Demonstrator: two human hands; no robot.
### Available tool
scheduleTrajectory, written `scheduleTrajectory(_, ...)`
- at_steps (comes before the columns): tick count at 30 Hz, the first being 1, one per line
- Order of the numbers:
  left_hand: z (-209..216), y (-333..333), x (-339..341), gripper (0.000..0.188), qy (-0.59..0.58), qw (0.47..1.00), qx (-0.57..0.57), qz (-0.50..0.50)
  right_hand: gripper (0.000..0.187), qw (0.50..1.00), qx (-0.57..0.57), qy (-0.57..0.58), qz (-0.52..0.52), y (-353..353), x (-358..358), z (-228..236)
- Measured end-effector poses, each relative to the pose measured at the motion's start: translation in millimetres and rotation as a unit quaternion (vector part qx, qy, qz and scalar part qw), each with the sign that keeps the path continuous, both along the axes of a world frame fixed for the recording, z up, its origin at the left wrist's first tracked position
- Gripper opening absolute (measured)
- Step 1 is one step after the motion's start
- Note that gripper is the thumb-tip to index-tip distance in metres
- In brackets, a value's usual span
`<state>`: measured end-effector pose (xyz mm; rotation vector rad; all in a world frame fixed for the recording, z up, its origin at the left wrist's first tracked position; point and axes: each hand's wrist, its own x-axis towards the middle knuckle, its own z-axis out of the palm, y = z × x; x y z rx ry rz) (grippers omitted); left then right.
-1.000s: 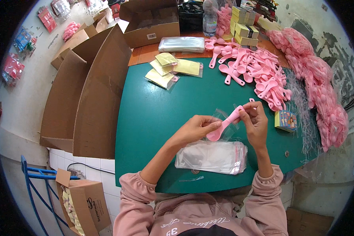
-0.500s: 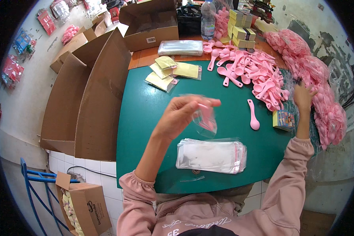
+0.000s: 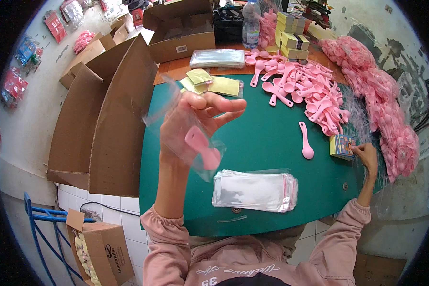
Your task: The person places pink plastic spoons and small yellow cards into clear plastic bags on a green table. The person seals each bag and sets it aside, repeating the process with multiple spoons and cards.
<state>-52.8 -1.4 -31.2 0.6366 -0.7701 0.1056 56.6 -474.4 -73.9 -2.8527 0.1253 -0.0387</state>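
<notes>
Cardboard boxes stand open at your far left. Your left hand is raised, fingers loosely spread, pinching a clear bag with a pink spoon inside; the bag's edges are hard to trace. Below lies a stack of clear bags on the green table. One loose spoon lies right of centre. Your right hand touches a small box, fingers curled; grip unclear.

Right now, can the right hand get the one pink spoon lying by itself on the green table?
Probably yes. The right hand rests at the small colourful box, and the lone pink spoon lies just beside that box on bare green table, with nothing between them.
</notes>
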Motion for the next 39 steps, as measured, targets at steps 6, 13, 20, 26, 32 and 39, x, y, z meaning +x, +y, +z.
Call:
scheduleTrajectory(6,21,-13,-3,0.032,0.056,0.993,-0.101,0.007,0.023,0.991,-0.061,-0.109,-0.04,13,-9,7)
scheduleTrajectory(13,-6,-32,29,0.028,0.286,0.86,0.407,0.115,0.02,0.944,0.277,-0.157,0.085,85,-29,59)
scheduleTrajectory(20,-33,-47,40,0.028,0.257,0.85,0.451,0.086,0.012,0.834,0.479,-0.068,0.264,201,-47,57)
scheduleTrajectory(26,-41,-43,43,0.029,0.243,0.831,0.492,0.093,0.009,0.869,0.39,0.022,0.302,204,-46,59)
scheduleTrajectory(32,-32,-52,40,0.031,0.22,0.807,0.538,0.107,0.013,0.893,0.226,-0.063,0.385,202,-46,76)
scheduleTrajectory(39,-37,-48,41,0.031,0.249,0.832,0.493,0.052,0.014,0.887,0.199,-0.057,0.413,201,-39,74)
